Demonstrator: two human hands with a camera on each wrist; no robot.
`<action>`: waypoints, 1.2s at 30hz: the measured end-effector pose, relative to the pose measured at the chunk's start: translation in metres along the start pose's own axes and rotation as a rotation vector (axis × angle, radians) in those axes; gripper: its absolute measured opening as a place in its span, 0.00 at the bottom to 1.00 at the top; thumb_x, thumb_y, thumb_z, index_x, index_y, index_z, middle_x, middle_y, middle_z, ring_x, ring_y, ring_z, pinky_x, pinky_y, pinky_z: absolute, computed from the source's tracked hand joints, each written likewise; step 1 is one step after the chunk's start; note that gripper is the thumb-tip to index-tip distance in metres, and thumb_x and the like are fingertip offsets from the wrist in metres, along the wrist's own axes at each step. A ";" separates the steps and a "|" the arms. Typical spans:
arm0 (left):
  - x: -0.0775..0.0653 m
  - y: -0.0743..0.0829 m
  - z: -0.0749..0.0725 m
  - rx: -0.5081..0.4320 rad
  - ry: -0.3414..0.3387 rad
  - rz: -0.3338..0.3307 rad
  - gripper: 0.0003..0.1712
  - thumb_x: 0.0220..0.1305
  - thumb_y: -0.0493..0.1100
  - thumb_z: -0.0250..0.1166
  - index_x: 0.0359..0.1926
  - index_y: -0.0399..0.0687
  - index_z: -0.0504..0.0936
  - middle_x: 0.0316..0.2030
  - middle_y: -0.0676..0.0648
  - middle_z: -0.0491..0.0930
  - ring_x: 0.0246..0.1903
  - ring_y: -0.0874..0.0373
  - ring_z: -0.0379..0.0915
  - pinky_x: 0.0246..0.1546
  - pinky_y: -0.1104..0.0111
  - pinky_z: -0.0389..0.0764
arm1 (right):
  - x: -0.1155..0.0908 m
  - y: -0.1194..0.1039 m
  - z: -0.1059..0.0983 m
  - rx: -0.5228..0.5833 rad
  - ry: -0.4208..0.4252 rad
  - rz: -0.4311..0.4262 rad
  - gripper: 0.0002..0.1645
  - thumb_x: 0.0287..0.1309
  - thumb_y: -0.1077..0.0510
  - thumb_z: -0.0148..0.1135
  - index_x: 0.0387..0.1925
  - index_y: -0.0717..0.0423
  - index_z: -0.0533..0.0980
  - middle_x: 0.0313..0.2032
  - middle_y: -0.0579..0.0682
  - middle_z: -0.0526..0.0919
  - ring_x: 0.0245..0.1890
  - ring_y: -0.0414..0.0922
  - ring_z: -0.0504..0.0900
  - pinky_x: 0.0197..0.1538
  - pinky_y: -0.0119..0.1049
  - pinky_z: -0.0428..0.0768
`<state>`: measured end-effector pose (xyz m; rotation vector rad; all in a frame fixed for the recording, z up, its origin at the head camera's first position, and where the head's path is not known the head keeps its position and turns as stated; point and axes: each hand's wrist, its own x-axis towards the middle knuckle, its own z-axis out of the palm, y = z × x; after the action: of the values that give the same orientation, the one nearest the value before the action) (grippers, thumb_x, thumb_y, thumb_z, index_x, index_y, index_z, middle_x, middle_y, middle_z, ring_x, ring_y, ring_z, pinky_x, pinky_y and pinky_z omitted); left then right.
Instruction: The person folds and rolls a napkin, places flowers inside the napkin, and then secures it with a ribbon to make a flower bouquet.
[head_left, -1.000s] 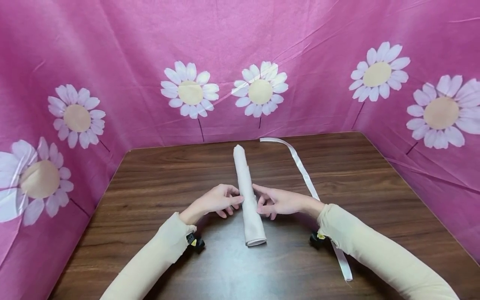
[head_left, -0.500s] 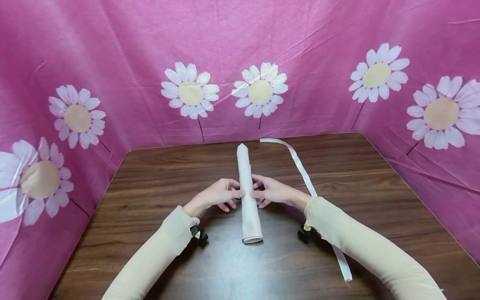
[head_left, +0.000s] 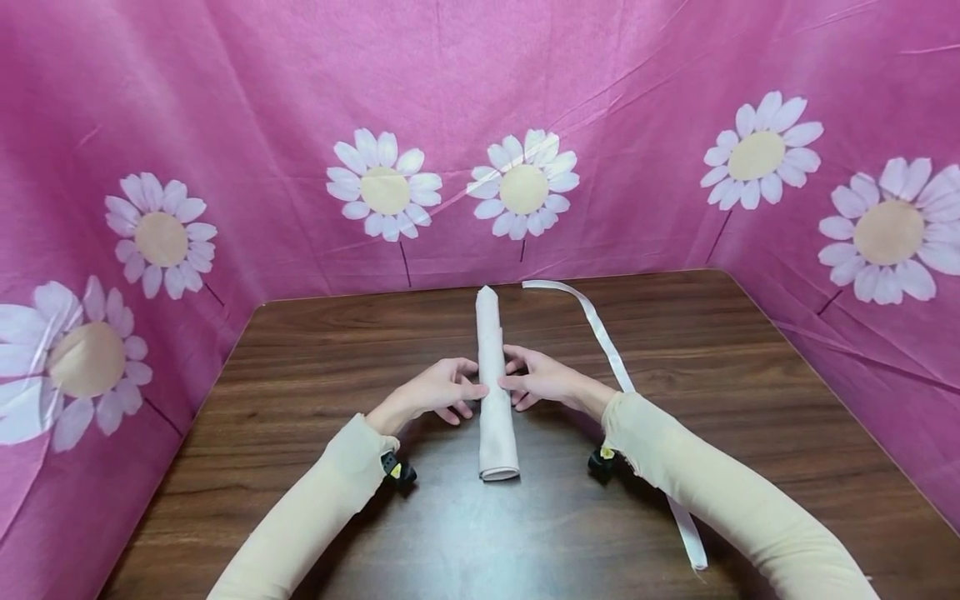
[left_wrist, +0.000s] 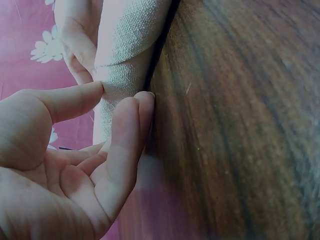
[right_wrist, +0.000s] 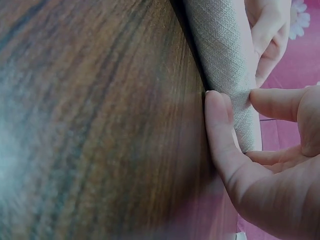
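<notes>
A pale, woven cloth (head_left: 493,417) lies rolled into a long tube, pointing away from me on the table. My left hand (head_left: 442,390) holds its left side about midway along, thumb against the upper surface and fingers low by the wood. On the opposite side my right hand (head_left: 543,379) grips the roll in the same manner. In the left wrist view the left thumb (left_wrist: 75,100) touches the cloth near an overlapping edge. The right wrist view has the right thumb (right_wrist: 277,103) on the weave, with fingertips at the roll's base. The roll's underside is hidden.
A narrow white ribbon (head_left: 600,333) curves along the right of the dark wooden table (head_left: 337,333), passing beneath the right forearm. Pink curtain (head_left: 285,167) printed with daisies encloses the back and sides.
Both hands came to hold the roll, the right thumb moving onto it. The roll has turned slightly, its near end shifting left and its far end right. The ribbon stayed put.
</notes>
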<state>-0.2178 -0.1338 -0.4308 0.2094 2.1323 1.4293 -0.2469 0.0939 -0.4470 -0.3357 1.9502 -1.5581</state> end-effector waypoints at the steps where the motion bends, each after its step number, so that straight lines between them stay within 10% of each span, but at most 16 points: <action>1: 0.000 0.000 0.000 0.000 0.001 -0.001 0.36 0.69 0.45 0.67 0.70 0.33 0.64 0.41 0.41 0.82 0.30 0.51 0.83 0.26 0.61 0.84 | 0.000 0.000 0.000 0.001 0.001 -0.003 0.46 0.71 0.64 0.58 0.79 0.61 0.44 0.58 0.63 0.67 0.33 0.48 0.80 0.38 0.41 0.85; 13: -0.003 0.002 -0.002 0.108 0.039 0.048 0.37 0.68 0.45 0.68 0.70 0.31 0.65 0.36 0.42 0.83 0.31 0.53 0.79 0.29 0.61 0.85 | -0.007 0.001 -0.006 -0.008 -0.003 -0.029 0.46 0.71 0.62 0.59 0.79 0.62 0.44 0.61 0.66 0.66 0.34 0.50 0.82 0.38 0.42 0.85; 23: -0.024 -0.009 -0.036 0.409 0.126 0.168 0.24 0.68 0.46 0.68 0.58 0.36 0.78 0.36 0.49 0.86 0.36 0.58 0.81 0.43 0.62 0.80 | -0.045 -0.012 -0.068 -0.203 0.122 -0.188 0.41 0.71 0.62 0.59 0.77 0.64 0.52 0.54 0.67 0.71 0.38 0.61 0.83 0.38 0.51 0.86; 31: -0.028 -0.036 -0.064 0.282 0.186 0.109 0.17 0.69 0.42 0.67 0.53 0.34 0.81 0.31 0.46 0.83 0.27 0.58 0.77 0.30 0.66 0.81 | -0.070 0.002 -0.126 -0.617 0.343 -0.270 0.29 0.66 0.62 0.66 0.64 0.70 0.70 0.42 0.60 0.81 0.36 0.48 0.78 0.37 0.32 0.75; 36: -0.026 -0.046 -0.071 0.207 0.204 0.057 0.17 0.70 0.42 0.66 0.52 0.34 0.80 0.31 0.47 0.81 0.28 0.59 0.75 0.31 0.67 0.80 | -0.074 0.027 -0.152 -0.604 0.324 -0.210 0.32 0.63 0.62 0.69 0.64 0.72 0.70 0.43 0.62 0.81 0.35 0.43 0.77 0.37 0.31 0.74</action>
<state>-0.2259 -0.2212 -0.4423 0.2118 2.4614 1.3078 -0.2758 0.2626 -0.4322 -0.5763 2.7043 -1.1569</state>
